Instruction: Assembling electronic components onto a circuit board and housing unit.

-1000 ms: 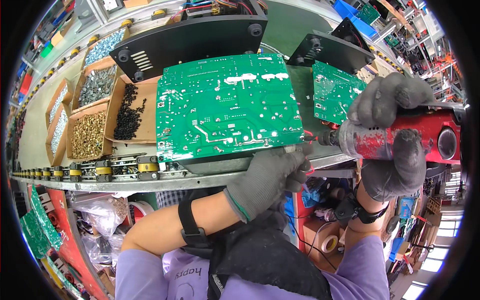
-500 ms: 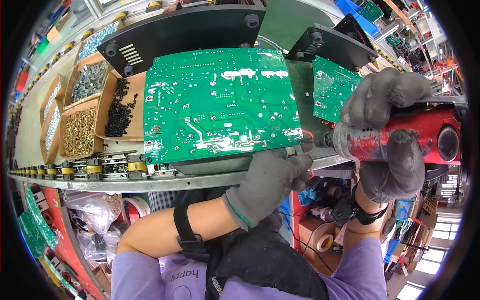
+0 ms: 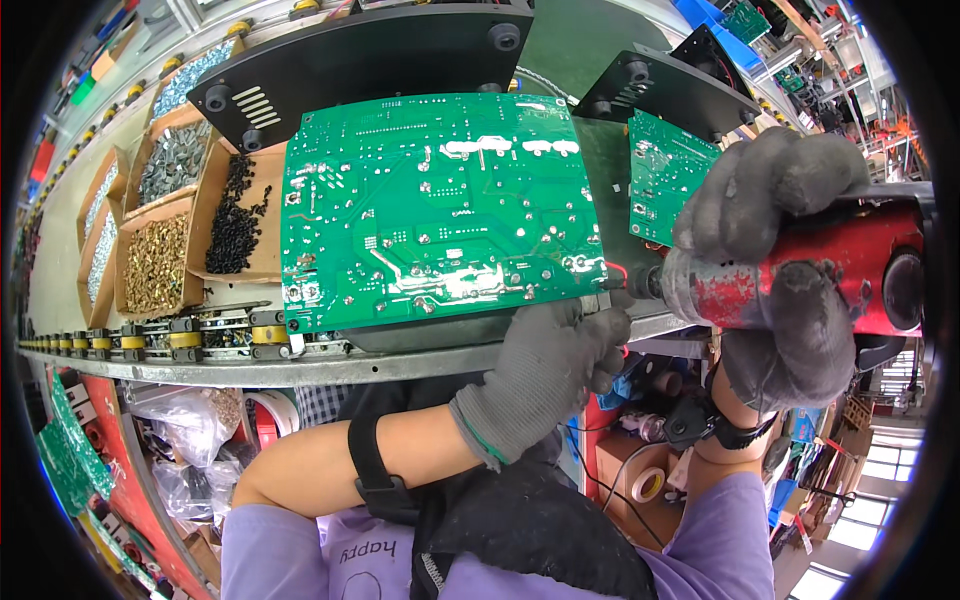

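Head view: the red power screwdriver [image 3: 800,275] is gripped level in the gloved right hand [image 3: 780,270], tip at the large green circuit board [image 3: 435,205] on the bench [image 3: 330,365]; the gloved left hand [image 3: 550,365] is curled against the board's near right corner.

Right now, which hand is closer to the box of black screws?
Left. The left hand rests at the big green board's lower right corner, with the board between it and the black screws. The right hand holds the red power screwdriver farther right.
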A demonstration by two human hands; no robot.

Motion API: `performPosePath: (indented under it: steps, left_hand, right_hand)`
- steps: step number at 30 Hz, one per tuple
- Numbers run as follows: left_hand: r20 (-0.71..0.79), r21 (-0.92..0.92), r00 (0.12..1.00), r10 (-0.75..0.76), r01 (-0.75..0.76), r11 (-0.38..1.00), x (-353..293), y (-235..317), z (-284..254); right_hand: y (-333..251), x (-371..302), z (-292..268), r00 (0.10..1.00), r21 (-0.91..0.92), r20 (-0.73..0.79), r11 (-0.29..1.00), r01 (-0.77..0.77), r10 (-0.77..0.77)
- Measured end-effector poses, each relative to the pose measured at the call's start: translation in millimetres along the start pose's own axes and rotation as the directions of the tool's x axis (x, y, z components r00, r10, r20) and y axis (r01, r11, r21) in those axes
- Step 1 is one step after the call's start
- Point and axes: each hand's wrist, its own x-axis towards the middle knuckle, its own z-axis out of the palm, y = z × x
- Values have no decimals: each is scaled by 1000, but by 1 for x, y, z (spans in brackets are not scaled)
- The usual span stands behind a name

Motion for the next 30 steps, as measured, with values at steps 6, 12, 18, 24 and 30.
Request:
performPosePath:
  steps: [6,12,18,24,30]
  left_hand:
    - [-38,-59,999,10,-13,998,-1,0,-1]
    - [-43,-19,998,-39,38,999,-1,2,-1]
    - [-32,-59,999,3,-4,998,1,1,0]
    - [-57,-106,998,-41,35,994,-1,1,0]
    - [-73,-132,995,-63,53,990,0,-1,0]
  right_hand:
    - [7,6,-4,971,137,172,980,146,-168]
    - [6,3,-5,992,85,122,996,17,-28]
    - [5,3,-5,995,105,100,994,-19,9]
    - [5,4,-6,997,89,71,996,-12,6]
    - [7,6,-10,997,50,66,998,33,-36]
